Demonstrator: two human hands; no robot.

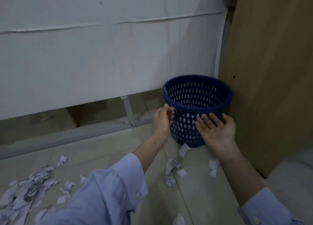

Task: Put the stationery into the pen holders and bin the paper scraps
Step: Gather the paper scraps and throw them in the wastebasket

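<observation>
- Bin [197, 96]: dark blue plastic wastebasket, round, wall pierced with oval holes, upright on the tiled floor [194, 182], set in the corner where the white panel [84, 55] meets the wooden board [271, 72].
- Bin contents: the inside wall shows down to about half depth and is bare; the bottom is hidden behind the near rim, so whether any paper lies in it cannot be told.
- Left hand [161, 119]: at the bin's left side, fingers curled toward the rim; whether they actually grip the rim or merely touch it cannot be told. It holds nothing else.
- Right hand [218, 129]: palm up, fingers spread and empty, just in front of the bin's near wall, covering part of it.
- Paper scraps, near group [183, 150]: one crumpled white piece touches the bin's base; several more lie scattered on the floor between the two forearms.
- Paper scraps, main heap [30, 187]: a dense pile of torn white pieces at lower left, well apart from the bin, partly cut off by the frame edge.
- Sleeves [108, 191]: light blue shirt cuffs, buttoned; the left one hides the floor beneath it.
- Grey metal rail [76, 136]: runs along the floor below the white panel.
</observation>
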